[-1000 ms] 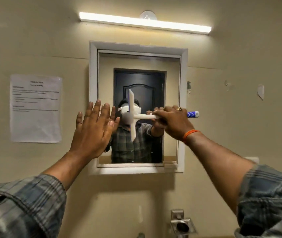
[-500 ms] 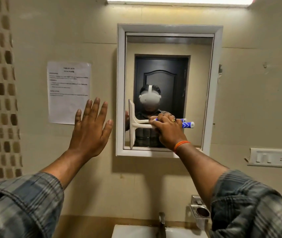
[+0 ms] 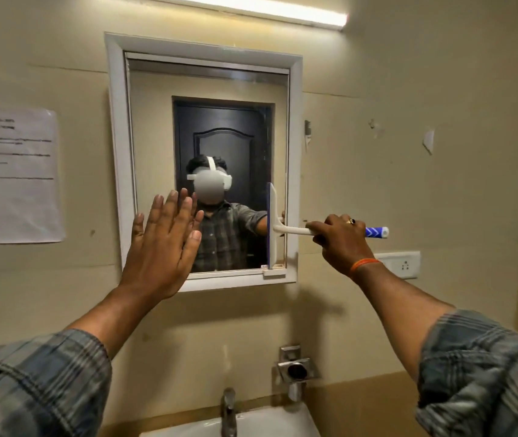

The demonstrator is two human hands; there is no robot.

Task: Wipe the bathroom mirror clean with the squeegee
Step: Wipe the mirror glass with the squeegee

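Head-camera footage was filled by a beige bathroom wall on which a white-framed mirror (image 3: 276,127) was mounted. The squeegee (image 3: 275,227) was held against the lower right part of the glass, just inside the right side of the frame, with its blade upright and its lower end close to the bottom edge. Its white handle was run out to the right, across the frame, and was ended by a blue-patterned grip with a white cap. The right hand (image 3: 341,242) was wrapped tightly around that handle, the fingers curled under it; a ring was seen on one finger and an orange band (image 3: 365,264) at the wrist. The left hand (image 3: 163,244) was raised flat and empty, its fingers straight and held close together, in front of the mirror's lower left corner; whether the glass or frame was actually touched by the palm could not be told. Plaid sleeves were seen on both forearms. A printed sheet of paper (image 3: 11,175) was stuck to the wall left of the mirror, and a lit tube light (image 3: 267,7) was fixed above it. A switch plate (image 3: 404,263) was found right of the mirror, just behind the right wrist. Below, a tap (image 3: 228,411) was set over a white basin (image 3: 270,424).
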